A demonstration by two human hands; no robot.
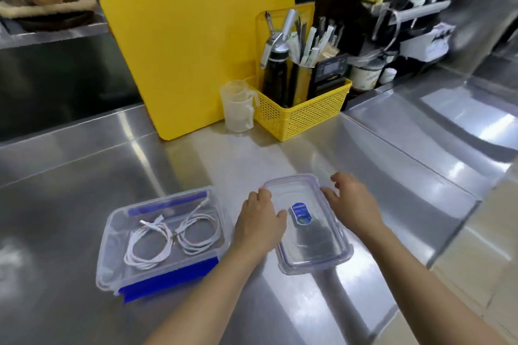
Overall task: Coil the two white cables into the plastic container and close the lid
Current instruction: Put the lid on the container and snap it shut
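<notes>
1. Reaching for the lid (311, 221), lower centre of frame: left hand (259, 221) on its near-left edge, right hand (350, 204) at its right rim. Both grips loose, fingers spread, not yet clasped on it.
2. Step judged: coiling done, closing begins.
3. Plastic container (112, 235), lower left on the bench (406, 176), just beside the lid, holds two white cables (171, 238) coiled side by side.
4. Next move needs the lid lifted level, carried left, seated on the rim, blue latches pressed down.
5. Yellow basket (302, 115), upper centre, holds bottle and utensils.
</notes>
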